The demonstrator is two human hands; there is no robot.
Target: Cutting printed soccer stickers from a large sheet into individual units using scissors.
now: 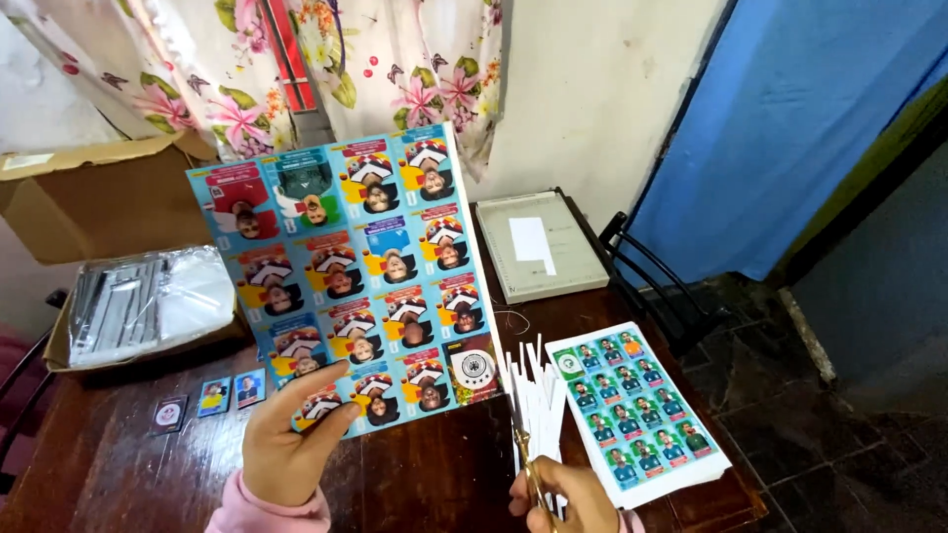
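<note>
An open cardboard box (109, 202) sits at the table's left. The left hand (286, 444) pinches a blue sticker sheet (355, 271) upright above the table; the right hand (563, 494) grips scissors (525, 454) over white paper strips (538, 395), beside a stack of green sheets (637, 410).

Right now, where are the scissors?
In the head view, lower right of centre: the scissors are in the right hand, beside white paper strips, between the held sticker sheet and the green sticker stack.
</note>
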